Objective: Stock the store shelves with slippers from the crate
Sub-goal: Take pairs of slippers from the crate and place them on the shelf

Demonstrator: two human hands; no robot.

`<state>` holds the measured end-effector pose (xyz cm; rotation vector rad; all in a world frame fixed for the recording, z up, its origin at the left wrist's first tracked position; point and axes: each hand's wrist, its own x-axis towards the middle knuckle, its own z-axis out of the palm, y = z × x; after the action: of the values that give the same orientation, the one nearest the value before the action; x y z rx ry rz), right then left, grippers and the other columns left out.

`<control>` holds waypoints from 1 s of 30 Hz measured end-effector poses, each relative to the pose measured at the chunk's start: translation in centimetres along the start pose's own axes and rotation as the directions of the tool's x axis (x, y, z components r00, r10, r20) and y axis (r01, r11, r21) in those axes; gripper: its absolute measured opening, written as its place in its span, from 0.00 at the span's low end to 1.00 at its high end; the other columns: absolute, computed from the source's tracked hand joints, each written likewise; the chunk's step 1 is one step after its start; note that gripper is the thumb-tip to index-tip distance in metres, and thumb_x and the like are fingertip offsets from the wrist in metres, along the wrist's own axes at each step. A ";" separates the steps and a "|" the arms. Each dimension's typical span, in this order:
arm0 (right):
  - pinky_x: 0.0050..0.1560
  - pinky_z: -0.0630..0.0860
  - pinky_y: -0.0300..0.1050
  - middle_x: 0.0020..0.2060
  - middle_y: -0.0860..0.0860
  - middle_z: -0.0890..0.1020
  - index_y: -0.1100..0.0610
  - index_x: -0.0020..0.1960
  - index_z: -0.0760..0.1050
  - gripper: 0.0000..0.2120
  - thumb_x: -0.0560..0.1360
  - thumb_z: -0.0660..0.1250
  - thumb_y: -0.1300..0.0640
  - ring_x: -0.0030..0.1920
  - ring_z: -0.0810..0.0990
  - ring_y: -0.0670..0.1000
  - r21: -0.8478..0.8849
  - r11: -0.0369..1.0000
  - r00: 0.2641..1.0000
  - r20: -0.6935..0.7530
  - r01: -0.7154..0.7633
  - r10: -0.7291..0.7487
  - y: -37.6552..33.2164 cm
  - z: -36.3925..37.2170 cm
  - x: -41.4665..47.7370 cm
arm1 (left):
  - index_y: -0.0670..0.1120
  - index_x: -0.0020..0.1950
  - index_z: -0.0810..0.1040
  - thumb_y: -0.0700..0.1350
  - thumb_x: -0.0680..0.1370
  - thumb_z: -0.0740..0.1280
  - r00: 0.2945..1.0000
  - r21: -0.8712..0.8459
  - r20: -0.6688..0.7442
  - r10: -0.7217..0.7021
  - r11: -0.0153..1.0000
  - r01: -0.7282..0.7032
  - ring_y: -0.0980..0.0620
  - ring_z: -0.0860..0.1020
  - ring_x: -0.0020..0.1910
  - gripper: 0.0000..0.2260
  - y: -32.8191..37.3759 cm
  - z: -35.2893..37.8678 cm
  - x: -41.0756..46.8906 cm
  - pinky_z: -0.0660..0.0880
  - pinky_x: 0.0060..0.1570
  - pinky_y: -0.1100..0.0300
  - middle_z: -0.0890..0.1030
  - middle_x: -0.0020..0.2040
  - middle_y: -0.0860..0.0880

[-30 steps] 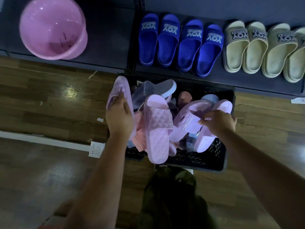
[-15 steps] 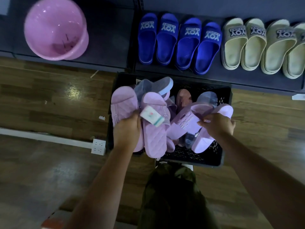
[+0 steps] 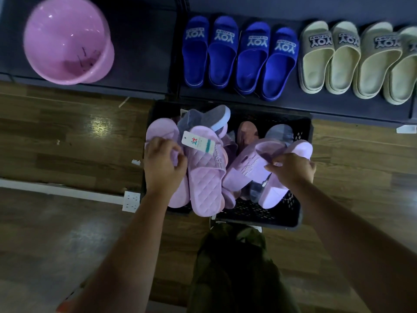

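A black plastic crate [image 3: 302, 136] sits on the floor against the low shelf, holding several pink, grey and brownish slippers. My left hand [image 3: 163, 164] grips a pair of quilted pink slippers [image 3: 206, 175] at the crate's left side; a white paper tag [image 3: 195, 144] hangs on the right one. My right hand [image 3: 293, 169] holds a second pair of pink slippers [image 3: 250, 163] by their straps over the crate's right side. On the dark shelf [image 3: 338, 107] stand several blue slippers [image 3: 239, 57] and several beige slippers [image 3: 358, 62] in a row.
A pink plastic basin [image 3: 65, 41] lies tilted on the left shelf section. A white power strip [image 3: 130, 201] and a white cable channel lie on the wooden floor left of the crate. My green trouser leg shows below the crate.
My left hand brought the left pink slipper in beside the quilted one, and the pair now sits together with the tag showing. My right hand kept its hold on the other pair.
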<state>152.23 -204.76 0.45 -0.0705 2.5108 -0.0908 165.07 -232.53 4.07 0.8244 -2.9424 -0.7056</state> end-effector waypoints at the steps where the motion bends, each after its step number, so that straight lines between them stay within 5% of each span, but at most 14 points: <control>1: 0.59 0.62 0.50 0.44 0.50 0.84 0.44 0.49 0.80 0.12 0.70 0.68 0.40 0.50 0.78 0.55 0.000 1.000 1.000 0.002 0.000 0.000 0.0 0.0 0.1 | 0.44 0.49 0.76 0.49 0.73 0.61 0.999 -0.048 -0.020 -0.043 0.998 0.042 0.45 0.75 0.47 0.11 0.1 -0.1 0.6 0.65 0.42 0.61 0.78 0.49 0.43; 5: 0.59 0.63 0.51 0.44 0.51 0.84 0.45 0.49 0.81 0.12 0.70 0.67 0.40 0.49 0.78 0.55 -0.016 1.000 1.000 0.006 0.001 -0.001 0.0 0.1 0.3 | 0.46 0.59 0.76 0.54 0.77 0.58 0.999 0.108 0.032 0.003 0.994 -0.007 0.40 0.74 0.56 0.17 0.3 -0.2 3.4 0.69 0.51 0.53 0.75 0.60 0.41; 10: 0.59 0.62 0.51 0.43 0.51 0.84 0.45 0.48 0.81 0.12 0.71 0.67 0.40 0.49 0.78 0.55 -0.029 1.000 1.000 0.006 0.010 -0.010 0.0 0.0 0.2 | 0.60 0.62 0.69 0.66 0.75 0.48 0.923 0.163 0.378 0.077 0.975 -0.148 0.41 0.72 0.61 0.22 0.5 0.3 5.4 0.69 0.58 0.41 0.71 0.65 0.52; 13: 0.58 0.62 0.51 0.44 0.51 0.84 0.45 0.49 0.80 0.12 0.71 0.67 0.40 0.49 0.78 0.56 -0.030 1.000 1.000 0.008 0.006 -0.006 -0.1 -0.1 0.0 | 0.58 0.63 0.71 0.62 0.78 0.54 0.846 0.311 0.527 0.086 0.906 -0.286 0.38 0.70 0.61 0.18 2.0 -0.1 5.5 0.63 0.60 0.43 0.69 0.66 0.51; 23: 0.58 0.62 0.50 0.46 0.50 0.84 0.45 0.51 0.81 0.13 0.72 0.66 0.40 0.51 0.78 0.55 -0.036 0.999 1.000 0.016 -0.009 0.010 -0.3 -0.5 -0.6 | 0.54 0.64 0.66 0.53 0.80 0.59 0.800 0.387 0.595 0.081 0.844 -0.372 0.35 0.71 0.57 0.14 4.2 -0.8 5.0 0.66 0.57 0.40 0.63 0.67 0.44; 30: 0.56 0.62 0.49 0.46 0.49 0.84 0.44 0.50 0.80 0.13 0.71 0.66 0.39 0.51 0.78 0.56 -0.043 0.999 1.000 0.013 -0.016 0.017 0.2 -0.2 -1.2 | 0.43 0.66 0.69 0.60 0.77 0.62 0.804 0.437 0.595 -0.002 0.840 -0.321 0.39 0.73 0.58 0.26 4.1 -0.1 4.9 0.68 0.56 0.42 0.64 0.67 0.45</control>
<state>153.05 -204.45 1.31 -0.0676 2.4999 -0.0302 158.83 -231.90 5.33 0.3651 -3.7954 -0.1281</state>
